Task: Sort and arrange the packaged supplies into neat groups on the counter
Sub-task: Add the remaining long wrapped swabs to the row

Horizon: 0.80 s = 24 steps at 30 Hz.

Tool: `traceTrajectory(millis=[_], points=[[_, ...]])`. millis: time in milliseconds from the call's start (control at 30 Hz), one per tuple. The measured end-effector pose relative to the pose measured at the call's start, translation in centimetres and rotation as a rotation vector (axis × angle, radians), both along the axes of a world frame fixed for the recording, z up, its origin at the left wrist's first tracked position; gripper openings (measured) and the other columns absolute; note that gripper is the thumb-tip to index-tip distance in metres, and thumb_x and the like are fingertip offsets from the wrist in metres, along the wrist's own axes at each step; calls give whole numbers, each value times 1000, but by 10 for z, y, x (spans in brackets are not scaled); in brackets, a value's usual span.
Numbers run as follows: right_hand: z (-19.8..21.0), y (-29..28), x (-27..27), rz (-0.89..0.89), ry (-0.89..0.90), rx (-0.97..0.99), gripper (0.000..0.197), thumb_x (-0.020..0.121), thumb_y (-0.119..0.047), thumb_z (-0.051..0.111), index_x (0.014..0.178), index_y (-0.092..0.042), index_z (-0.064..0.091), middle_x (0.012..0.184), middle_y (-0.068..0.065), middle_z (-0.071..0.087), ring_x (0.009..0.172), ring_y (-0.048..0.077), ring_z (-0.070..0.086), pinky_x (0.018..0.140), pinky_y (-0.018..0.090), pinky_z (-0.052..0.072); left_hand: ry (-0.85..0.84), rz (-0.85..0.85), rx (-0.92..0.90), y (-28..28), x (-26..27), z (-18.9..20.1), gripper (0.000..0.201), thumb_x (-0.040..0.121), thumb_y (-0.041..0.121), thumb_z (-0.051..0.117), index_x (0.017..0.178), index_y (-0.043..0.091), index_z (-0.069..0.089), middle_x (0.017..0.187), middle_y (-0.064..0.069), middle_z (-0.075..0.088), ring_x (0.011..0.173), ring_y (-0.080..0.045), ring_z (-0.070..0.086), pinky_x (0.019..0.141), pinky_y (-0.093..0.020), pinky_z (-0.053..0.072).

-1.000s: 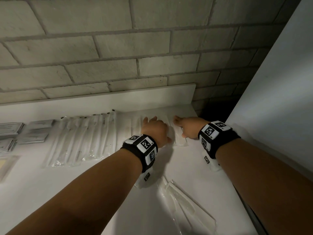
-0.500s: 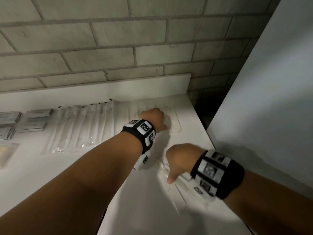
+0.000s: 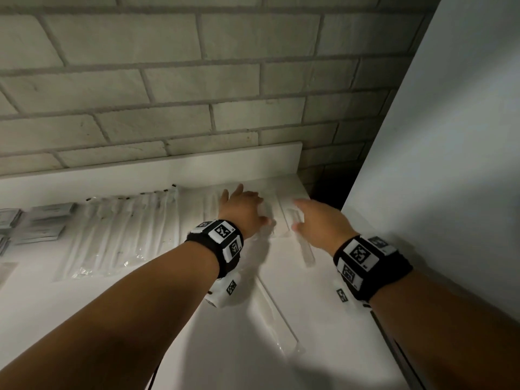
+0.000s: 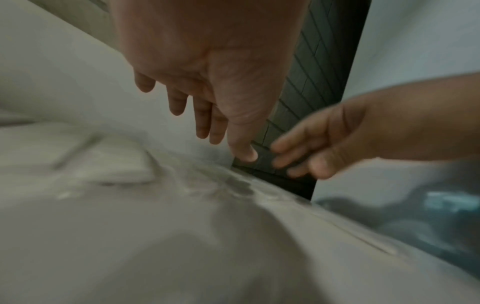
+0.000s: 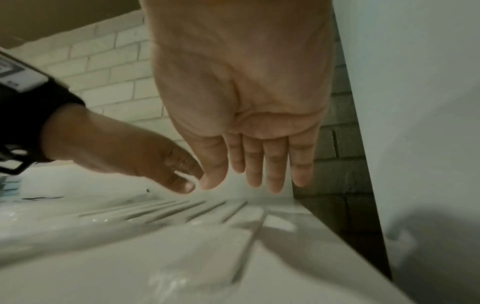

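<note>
- White counter [image 3: 323, 319] under you, pale brick wall [image 3: 197, 80] behind it, and both your hands are out at the far right corner
- Your left hand [image 3: 242, 211] is flat, fingers straight and slack, lying over the clear flat packets [image 3: 270, 204] lined up against the back ledge; nothing is pinched
- Your right hand [image 3: 320, 220] hangs just beside it, fingers straight and together in the right wrist view, holding nothing, with a long clear packet [image 3: 305, 249] lying on the counter under it
- Left of your hands, a neat row of long clear sleeves [image 3: 121, 229] with dark tips sits side by side
- Further left, grey sachets [image 3: 47, 220] are grouped at the edge
- Nearer you, one more clear packet [image 3: 278, 322] lies alone, slanted, well apart from the rows
</note>
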State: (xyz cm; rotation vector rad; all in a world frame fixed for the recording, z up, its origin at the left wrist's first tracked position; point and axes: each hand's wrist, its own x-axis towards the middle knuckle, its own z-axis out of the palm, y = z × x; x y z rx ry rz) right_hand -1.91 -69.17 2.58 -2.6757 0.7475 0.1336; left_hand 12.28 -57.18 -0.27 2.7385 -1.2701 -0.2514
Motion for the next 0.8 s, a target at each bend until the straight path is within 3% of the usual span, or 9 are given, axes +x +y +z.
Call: traceTrajectory(millis=[100,200,333,700,800], points=[[-16,-2,-3,131,207,-43,53,98,-19,47,149,-22,32,150,3,41,133,23,44,109,34,35,-17,-69,31,-12,-7,6,60,92,54,48,146,29,38,157,7,28,149,-21,6,118,-51,-1],[-23,-9,6,154,270,-82,53,96,-7,41,148,-18,34,145,7,46,128,25,49,106,35,40,-30,-123,155,-26,-15,7,59,93,52,46,146,27,38,155,5,32,149,-23,6,118,-51,-2],[-24,-22,21,142,241,-34,56,96,-6,42,150,-19,30,145,12,46,128,30,49,106,38,40,-8,-88,255,-32,-16,3,60,88,56,51,141,26,47,150,1,41,149,-23,8,117,-51,-1],[-30,-41,48,89,142,92,60,98,-12,46,152,-24,22,147,13,42,129,32,47,106,37,38,6,-66,205,-33,-14,-4,56,88,52,54,138,26,50,146,0,45,148,-24,12,117,-53,1],[-16,-35,35,29,-2,96,54,96,-14,52,146,-17,33,142,15,45,125,34,49,103,38,41,33,-76,228,-33,-12,0,57,86,51,56,137,27,50,147,0,42,148,-25,12,116,-54,1]])
